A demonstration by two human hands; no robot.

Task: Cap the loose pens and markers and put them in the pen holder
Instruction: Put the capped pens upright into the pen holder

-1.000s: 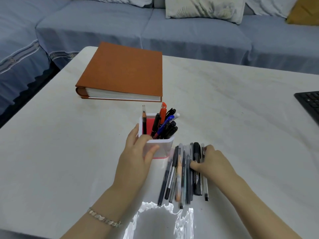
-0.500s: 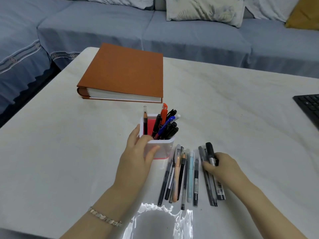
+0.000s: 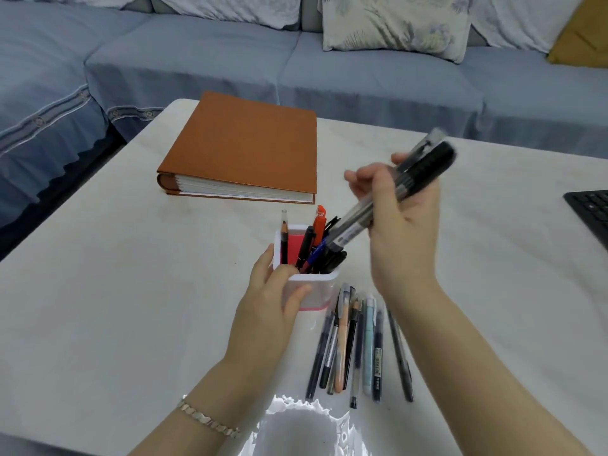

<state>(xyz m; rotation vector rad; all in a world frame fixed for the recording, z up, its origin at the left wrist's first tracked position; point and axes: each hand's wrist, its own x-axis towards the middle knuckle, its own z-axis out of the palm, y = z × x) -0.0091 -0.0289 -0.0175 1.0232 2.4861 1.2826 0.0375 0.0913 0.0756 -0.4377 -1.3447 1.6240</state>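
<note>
Pen holder (image 3: 317, 291), near the table's (image 3: 131, 291) front edge: left hand (image 3: 268, 294) grips it steady. Right hand (image 3: 403, 232) grasps pens (image 3: 357, 224), lower ends angled toward its opening.

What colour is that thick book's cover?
The book has a plain orange-brown cover, seen in the head view.

Capped pens (image 3: 391, 195) tilt into the white holder (image 3: 314, 287); others (image 3: 355, 343) lie beside.

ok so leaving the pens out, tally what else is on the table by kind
orange hardcover book: 1
white and pink plastic pen holder: 1
black keyboard: 1
total: 3
</note>
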